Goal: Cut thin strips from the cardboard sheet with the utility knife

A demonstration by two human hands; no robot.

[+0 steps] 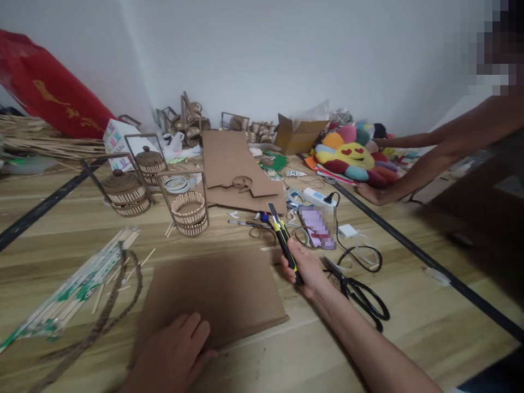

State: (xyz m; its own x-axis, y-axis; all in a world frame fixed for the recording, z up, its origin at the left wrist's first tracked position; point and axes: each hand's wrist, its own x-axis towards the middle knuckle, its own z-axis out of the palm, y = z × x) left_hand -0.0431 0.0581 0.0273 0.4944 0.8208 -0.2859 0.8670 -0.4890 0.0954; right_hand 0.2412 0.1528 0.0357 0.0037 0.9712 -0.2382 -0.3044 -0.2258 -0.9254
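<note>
My right hand is closed around a black and yellow utility knife, its blade out and pointing up and away from me. The knife is held above the wooden surface, just past the right edge of a flat brown cardboard piece. At that cardboard's near left corner, my left hand holds its edge, fingers curled on top and thumb at the near side. Black-handled scissors lie beside my right forearm.
Slatted wooden buckets and packaged sticks stand or lie leftward. Behind are more cardboard, a power strip with a cord, and a flower-shaped cushion. Another person's arm reaches in from the right.
</note>
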